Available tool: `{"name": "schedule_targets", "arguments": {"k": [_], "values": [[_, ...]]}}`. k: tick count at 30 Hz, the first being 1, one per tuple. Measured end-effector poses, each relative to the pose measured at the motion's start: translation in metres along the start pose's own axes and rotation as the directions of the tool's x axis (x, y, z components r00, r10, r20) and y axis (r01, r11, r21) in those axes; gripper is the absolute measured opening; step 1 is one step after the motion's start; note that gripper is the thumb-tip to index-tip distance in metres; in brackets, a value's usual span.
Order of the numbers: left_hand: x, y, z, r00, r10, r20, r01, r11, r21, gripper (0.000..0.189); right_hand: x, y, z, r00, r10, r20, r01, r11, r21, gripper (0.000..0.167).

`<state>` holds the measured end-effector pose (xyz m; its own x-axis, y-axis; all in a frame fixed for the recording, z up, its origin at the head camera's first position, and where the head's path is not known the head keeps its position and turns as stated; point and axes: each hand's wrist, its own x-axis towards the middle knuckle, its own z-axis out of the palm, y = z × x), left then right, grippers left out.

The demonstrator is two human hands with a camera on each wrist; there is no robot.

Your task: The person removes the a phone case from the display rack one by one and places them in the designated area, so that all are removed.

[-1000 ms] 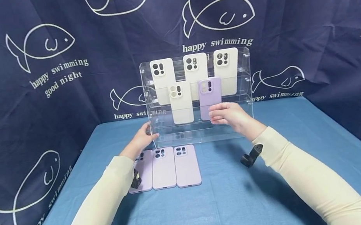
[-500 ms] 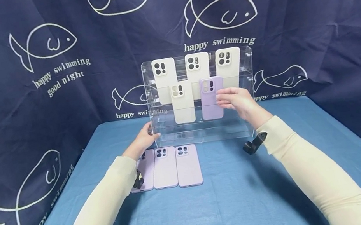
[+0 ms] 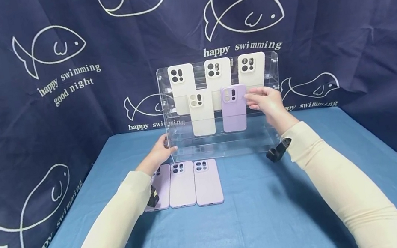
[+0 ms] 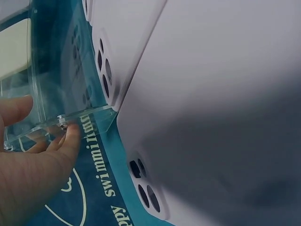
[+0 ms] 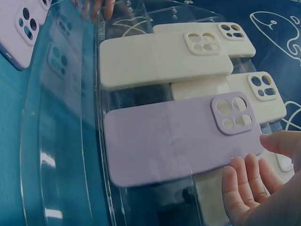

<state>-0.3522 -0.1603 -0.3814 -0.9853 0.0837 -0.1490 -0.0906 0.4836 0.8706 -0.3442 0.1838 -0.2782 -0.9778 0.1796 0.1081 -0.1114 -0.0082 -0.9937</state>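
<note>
A clear acrylic display stand with stepped shelves stands at the back of the table. In the head view my left hand holds its left side panel; the left wrist view has the thumb on one face and fingers on the other. A purple phone case leans upright on a lower shelf, right of a white phone case. My right hand is at the purple case's upper right edge, fingers slightly bent. In the right wrist view its thumb and fingertips lie at the case's corner and side, not wrapped round it.
Three white phone cases, one at the left, one in the middle and one at the right, stand on a higher shelf. Three light purple cases lie side by side on the blue tablecloth. A dark fish-print curtain hangs behind.
My right hand has moved up and to the right, from in front of the purple case's lower part to its upper right edge. The left hand stays on the stand.
</note>
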Motion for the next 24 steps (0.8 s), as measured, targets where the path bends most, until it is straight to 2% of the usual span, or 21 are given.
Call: {"name": "schedule_targets", "arguments": {"k": [3,9,12,20,24], "values": [[0.0,0.0,0.0,1.0,0.001,-0.003,-0.001,1.0,-0.003,0.074,0.002,-0.001,-0.001,1.0,0.015,-0.02,-0.015,1.0,-0.003,0.04],[0.002,0.0,0.0,1.0,-0.002,-0.002,0.002,1.0,-0.001,0.073,0.006,0.001,-0.003,0.998,0.044,-0.052,-0.048,0.996,-0.074,0.045],[0.002,0.0,-0.001,1.0,-0.01,0.003,0.01,1.0,0.002,0.073,0.009,0.003,-0.002,0.996,0.062,-0.066,-0.069,0.992,-0.106,0.042],[0.0,0.002,0.0,1.0,-0.014,0.008,0.014,1.0,-0.018,0.073,0.016,0.01,-0.002,0.993,0.098,-0.065,-0.106,0.986,-0.128,0.02],[0.0,0.002,-0.001,1.0,-0.007,0.005,0.007,1.0,-0.028,0.073,0.018,0.011,-0.002,0.995,0.083,-0.055,-0.091,0.983,-0.157,0.022]]}}
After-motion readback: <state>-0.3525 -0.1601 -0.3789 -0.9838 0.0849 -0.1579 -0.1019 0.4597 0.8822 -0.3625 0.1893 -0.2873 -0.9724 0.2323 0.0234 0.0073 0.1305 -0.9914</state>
